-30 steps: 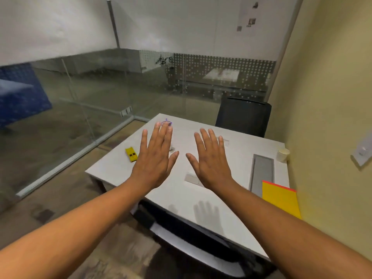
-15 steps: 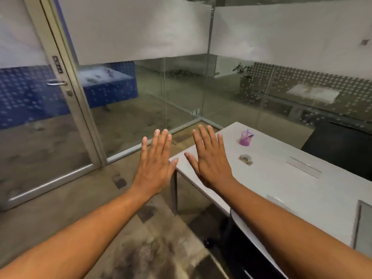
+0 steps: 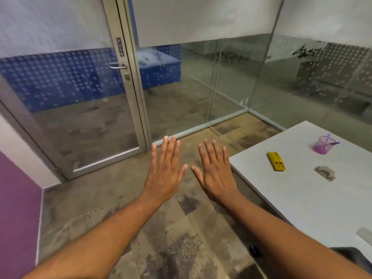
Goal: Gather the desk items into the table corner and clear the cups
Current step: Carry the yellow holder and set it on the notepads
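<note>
Hands spread flat and empty while our view has swung left, away from the desk.

We hold the left hand (image 3: 167, 174) and right hand (image 3: 216, 176) outstretched over the floor, grasping nothing. The table (image 3: 302, 202) has slid to the right edge of view; the yellow item (image 3: 276, 163), purple cup (image 3: 321, 145) and grey object (image 3: 325, 172) remain ungathered. The grey object's identity is unclear, and the table's far side, with any other cups, is cut off.
</note>
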The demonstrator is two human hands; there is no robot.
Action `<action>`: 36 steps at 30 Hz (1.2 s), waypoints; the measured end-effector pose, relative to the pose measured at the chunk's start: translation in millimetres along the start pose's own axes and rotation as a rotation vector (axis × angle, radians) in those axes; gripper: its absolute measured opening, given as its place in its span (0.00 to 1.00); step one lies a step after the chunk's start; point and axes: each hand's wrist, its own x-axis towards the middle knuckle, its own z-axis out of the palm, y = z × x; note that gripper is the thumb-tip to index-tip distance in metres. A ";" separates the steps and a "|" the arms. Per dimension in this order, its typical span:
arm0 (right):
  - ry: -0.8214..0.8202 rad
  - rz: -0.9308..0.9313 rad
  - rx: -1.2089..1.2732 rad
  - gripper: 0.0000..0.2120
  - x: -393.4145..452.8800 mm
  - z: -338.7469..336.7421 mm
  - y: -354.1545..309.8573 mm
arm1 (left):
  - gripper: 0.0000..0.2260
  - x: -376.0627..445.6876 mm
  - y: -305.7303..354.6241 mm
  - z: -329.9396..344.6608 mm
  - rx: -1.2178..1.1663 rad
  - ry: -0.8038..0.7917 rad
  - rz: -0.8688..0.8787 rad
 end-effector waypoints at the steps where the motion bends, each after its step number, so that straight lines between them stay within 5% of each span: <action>1: -0.014 0.007 0.013 0.36 6.0 7.6 0.6 | 0.35 3.3 -3.2 6.9 -0.019 -0.010 0.002; 21: -0.167 0.261 0.119 0.36 181.5 152.5 138.6 | 0.36 216.6 -17.4 186.5 -0.116 -0.176 0.077; 36: -0.200 0.689 -0.063 0.34 252.2 200.4 264.1 | 0.35 420.0 39.2 333.4 -0.308 -0.268 0.545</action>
